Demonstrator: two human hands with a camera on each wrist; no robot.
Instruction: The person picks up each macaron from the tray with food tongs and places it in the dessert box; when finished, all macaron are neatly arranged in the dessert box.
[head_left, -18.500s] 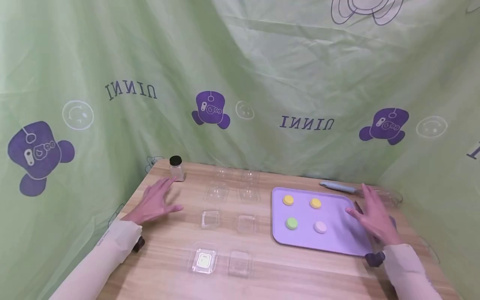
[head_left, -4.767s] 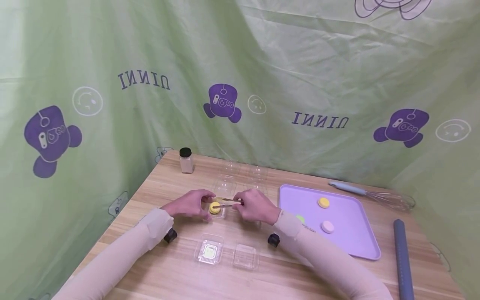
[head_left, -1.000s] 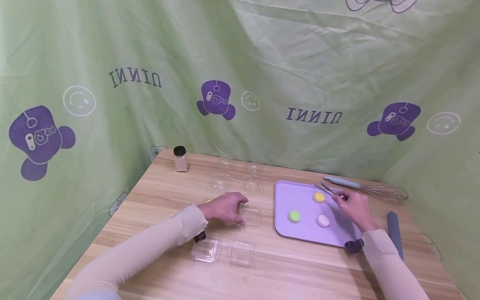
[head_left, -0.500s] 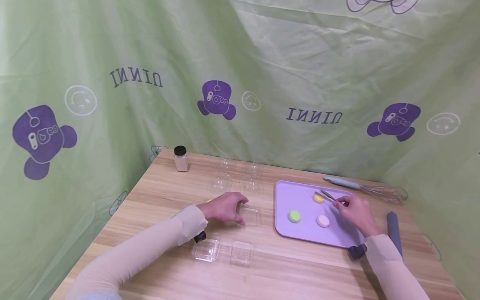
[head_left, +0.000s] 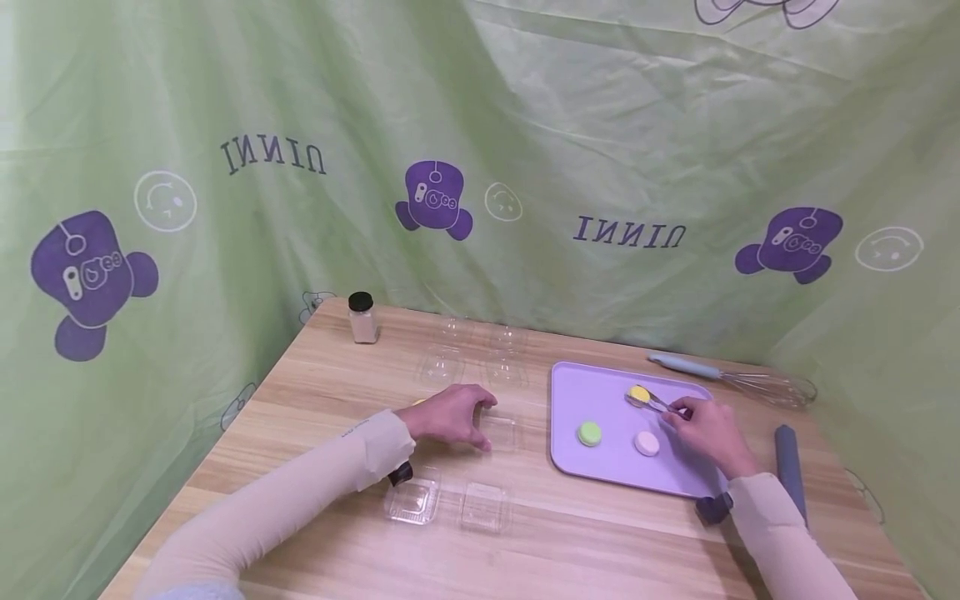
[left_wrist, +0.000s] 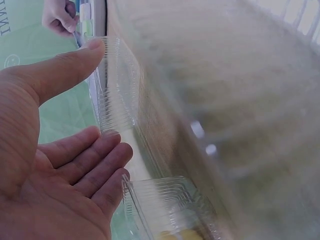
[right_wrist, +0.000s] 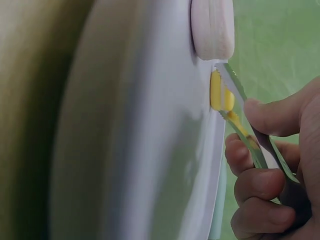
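Note:
Bent into a C, my left hand [head_left: 450, 414] has its thumb and fingertips at the rim of a clear plastic container base [head_left: 501, 432]. Beside that hand, another clear container [left_wrist: 165, 200] holds a yellow macaron [left_wrist: 182, 235], mostly hidden in the head view. My right hand [head_left: 708, 433] grips small metal tongs [right_wrist: 262, 142] over the purple tray [head_left: 600, 392]. The tong tips stand on either side of a second yellow macaron [head_left: 639, 391] on the tray. A green macaron [head_left: 589, 433] and a pink macaron [head_left: 647, 443] lie nearer the front.
Two more clear bases, left [head_left: 412, 500] and right [head_left: 483, 507], lie at the front. Several clear domed lids [head_left: 441, 367] sit behind my left hand. A jar with black lid [head_left: 363, 323] stands back left. A whisk [head_left: 750, 382] and a grey-blue rod [head_left: 789, 467] border the tray.
Over the last second the tongs have come down from behind the tray's yellow macaron to around it. My left hand stays put. Earlier, the other yellow macaron went from tray to container.

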